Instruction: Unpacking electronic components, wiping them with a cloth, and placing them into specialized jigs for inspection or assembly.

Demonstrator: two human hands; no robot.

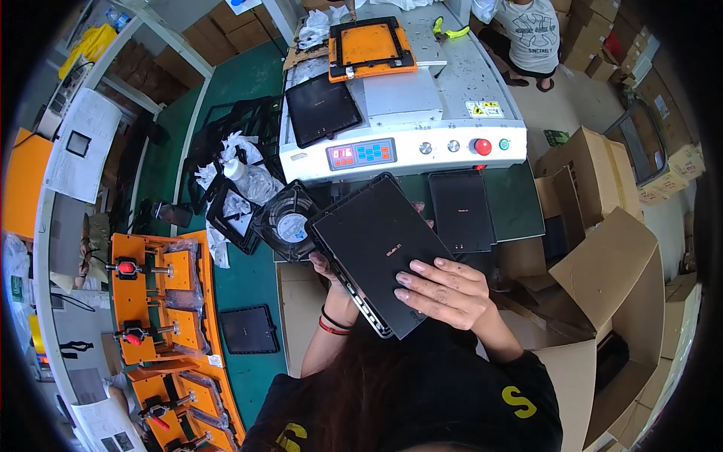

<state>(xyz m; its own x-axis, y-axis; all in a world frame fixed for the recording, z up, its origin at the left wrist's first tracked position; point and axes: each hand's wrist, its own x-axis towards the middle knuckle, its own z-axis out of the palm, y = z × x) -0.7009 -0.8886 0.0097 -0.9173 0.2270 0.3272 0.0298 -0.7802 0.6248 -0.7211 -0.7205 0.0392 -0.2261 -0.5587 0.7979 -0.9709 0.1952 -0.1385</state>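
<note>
One flat black case [380,241] sits tilted in front of the chest, and I watch from my remote seat as two hands steady it. The left hand [324,267] is closed around the left edge by the slotted rim, the rest of it hidden beneath. The right hand [452,292] lays its fingers side by side across the lower right face; its thumb is hidden, so I cannot tell whether it pinches. A round fan [291,224] sits just past the left edge, a second black panel [461,213] lies to the right on the green bench [525,202], and a white machine [407,154] stands behind. For a sound hold, I would spread pressure evenly through the right fingers, support the weight from below, keep skin off the slots, and leave clearance beside the fan.
</note>
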